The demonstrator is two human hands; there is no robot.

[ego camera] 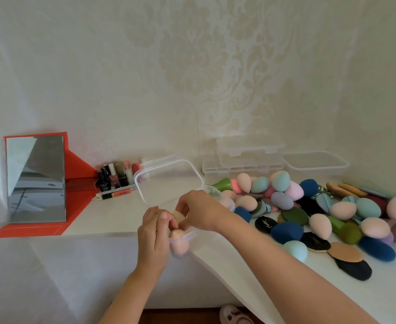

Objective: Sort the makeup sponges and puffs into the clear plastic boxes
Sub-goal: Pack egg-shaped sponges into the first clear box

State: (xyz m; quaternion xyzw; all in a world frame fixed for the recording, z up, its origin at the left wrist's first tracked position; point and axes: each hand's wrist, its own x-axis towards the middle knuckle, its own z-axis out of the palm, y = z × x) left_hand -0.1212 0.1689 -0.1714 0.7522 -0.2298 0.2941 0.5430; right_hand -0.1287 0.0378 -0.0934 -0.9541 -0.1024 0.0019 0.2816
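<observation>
My left hand (153,237) grips a small clear plastic box (183,244) with a pink sponge inside, held over the table's front edge. My right hand (199,210) pinches a beige sponge (178,216) at the box's open top. A clear lid or box (169,181) lies just behind my hands. A heap of egg-shaped sponges (283,195) in pink, teal, blue and lilac, with flat round puffs (346,252), spreads over the right side of the white table (113,218).
Stacked clear boxes (243,157) and an open clear tray (316,162) stand at the wall. An orange-framed mirror (37,178) stands at the left, with nail polish bottles (115,177) beside it. A slipper (235,315) shows on the floor below.
</observation>
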